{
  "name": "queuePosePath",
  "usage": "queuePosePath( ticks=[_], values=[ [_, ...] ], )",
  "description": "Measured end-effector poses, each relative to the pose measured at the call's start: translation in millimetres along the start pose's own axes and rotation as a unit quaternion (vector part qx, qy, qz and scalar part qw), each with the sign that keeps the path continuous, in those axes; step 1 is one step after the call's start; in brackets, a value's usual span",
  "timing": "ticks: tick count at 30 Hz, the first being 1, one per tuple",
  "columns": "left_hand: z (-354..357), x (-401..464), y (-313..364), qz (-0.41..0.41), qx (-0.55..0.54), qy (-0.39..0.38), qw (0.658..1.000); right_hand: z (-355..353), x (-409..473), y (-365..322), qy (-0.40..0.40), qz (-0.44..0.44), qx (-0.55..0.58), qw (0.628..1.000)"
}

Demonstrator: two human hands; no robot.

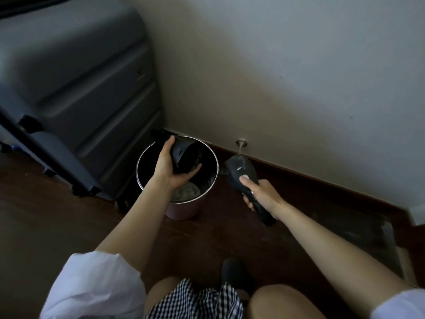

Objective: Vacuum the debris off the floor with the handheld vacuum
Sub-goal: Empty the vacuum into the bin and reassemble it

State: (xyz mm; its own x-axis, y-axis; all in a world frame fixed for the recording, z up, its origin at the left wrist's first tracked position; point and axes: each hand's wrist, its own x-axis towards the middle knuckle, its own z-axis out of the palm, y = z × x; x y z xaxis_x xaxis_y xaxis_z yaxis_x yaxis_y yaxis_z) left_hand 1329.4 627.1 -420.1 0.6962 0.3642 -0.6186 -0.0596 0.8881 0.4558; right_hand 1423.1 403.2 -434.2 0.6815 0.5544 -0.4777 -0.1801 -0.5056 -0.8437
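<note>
My left hand (pixel 171 165) holds the vacuum's detached dark dust cup (pixel 187 156) over the open mouth of a pink waste bin (pixel 208 187) with a metal rim. Pale rubbish lies at the bottom of the bin. My right hand (pixel 262 194) grips the handle of the dark handheld vacuum body (pixel 241 174), with the thumb on its round switch. The vacuum body hangs just right of the bin, its front end pointing toward the bin and wall.
A large grey suitcase (pixel 80 88) stands left of the bin against the white wall (pixel 287 77). A metal door stop (pixel 240 143) sticks out of the wall above the dark skirting. Dark wooden floor (pixel 207 238) lies below, with my knees and a dark slipper (pixel 234 270).
</note>
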Motion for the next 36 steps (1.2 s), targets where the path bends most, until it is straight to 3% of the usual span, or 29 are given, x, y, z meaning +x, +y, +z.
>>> queuePosePath(
  ticks=[2, 5, 11, 18, 21, 23, 25, 27, 29, 31, 33, 36],
  values=[
    [-1.8, 7.2, 3.3, 0.002, -0.009, -0.009, 1.000, 3.4, 22.8, 26.2, 0.025, 0.020, -0.044, 0.999],
    [-7.6, 11.1, 3.4, 0.007, -0.013, -0.021, 1.000, 10.7, 58.6, 69.2, -0.004, 0.080, -0.159, 0.984],
    [-25.6, 18.5, 2.8, 0.016, 0.013, -0.009, 1.000, 33.6, 100.3, 128.1, -0.083, 0.147, -0.377, 0.911],
    [-35.0, 26.8, -5.9, 0.010, 0.027, -0.007, 1.000, 49.8, 117.6, 154.0, -0.077, 0.185, -0.350, 0.915],
    [-30.4, 20.3, -2.4, 0.011, 0.011, -0.006, 1.000, 48.8, 114.8, 132.7, -0.093, 0.213, -0.380, 0.895],
    [-24.9, 12.9, 2.3, 0.016, -0.003, -0.007, 1.000, 41.8, 109.8, 99.3, -0.075, 0.206, -0.358, 0.908],
    [-17.9, 3.1, 8.1, 0.016, -0.015, -0.013, 1.000, 32.7, 102.3, 61.7, 0.026, 0.088, -0.310, 0.946],
    [-10.8, -5.6, 12.2, 0.009, -0.025, -0.020, 0.999, 30.8, 80.8, 11.5, 0.156, -0.105, -0.229, 0.955],
    [-3.9, -13.4, 13.6, 0.005, -0.032, -0.030, 0.999, 41.0, 50.9, -39.7, 0.182, -0.313, -0.163, 0.918],
    [4.3, -24.6, 12.9, 0.008, -0.030, -0.046, 0.998, 59.2, 20.3, -78.8, 0.131, -0.444, -0.178, 0.868],
    [10.4, -33.6, 10.0, 0.009, -0.025, -0.062, 0.998, 78.9, 9.0, -96.8, 0.077, -0.457, -0.262, 0.846],
    [12.0, -46.6, 7.5, 0.011, -0.023, -0.085, 0.996, 99.1, 6.2, -105.2, 0.041, -0.383, -0.389, 0.837]
  ],
)
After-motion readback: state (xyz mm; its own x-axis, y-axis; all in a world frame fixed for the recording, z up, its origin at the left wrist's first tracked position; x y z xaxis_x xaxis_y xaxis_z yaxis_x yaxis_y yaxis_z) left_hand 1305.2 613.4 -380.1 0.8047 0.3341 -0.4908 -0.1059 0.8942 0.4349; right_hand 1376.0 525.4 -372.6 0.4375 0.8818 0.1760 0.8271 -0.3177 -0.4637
